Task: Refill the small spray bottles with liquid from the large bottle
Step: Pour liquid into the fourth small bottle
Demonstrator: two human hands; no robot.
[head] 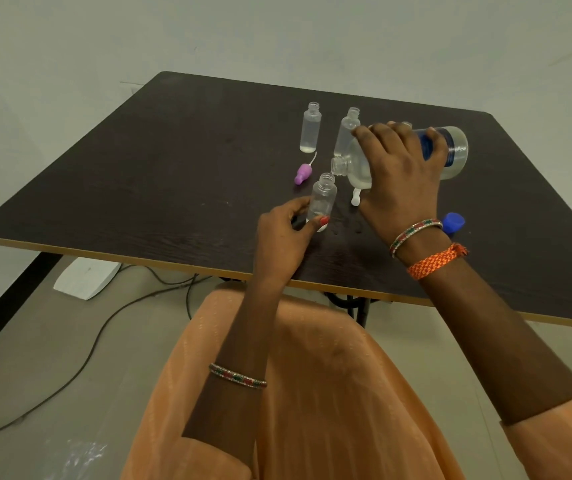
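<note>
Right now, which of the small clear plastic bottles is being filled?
The nearest small clear bottle, steadied by the left hand under the tilted large bottle. The other two stand untouched farther back.
</note>
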